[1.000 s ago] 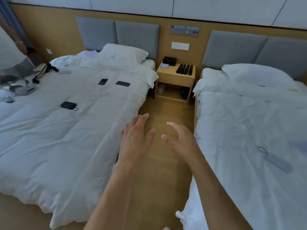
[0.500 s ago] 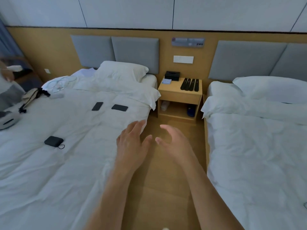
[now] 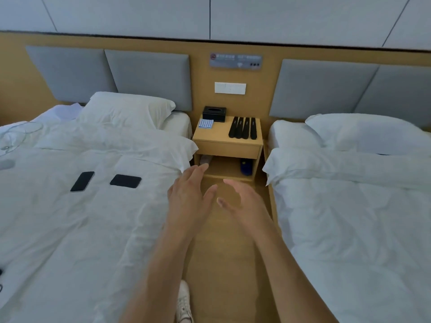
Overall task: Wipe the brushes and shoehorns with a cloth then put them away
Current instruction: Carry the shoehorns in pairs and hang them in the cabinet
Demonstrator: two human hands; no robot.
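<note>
Four black brushes (image 3: 242,127), beyond fingers (image 3: 198,170)

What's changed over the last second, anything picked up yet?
Nothing picked up. The person has walked up the aisle toward the nightstand, which now looks nearer. The left hand and right hand stay open and empty, reaching ahead. The four black items, striped cloth and tissue box haven't moved.

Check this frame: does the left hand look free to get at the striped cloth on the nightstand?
Probably yes. The left hand is open, holds nothing, and is raised in the aisle facing the nightstand. The striped cloth lies uncovered at the top's left rear, beside the tissue box, with nothing between.
</note>
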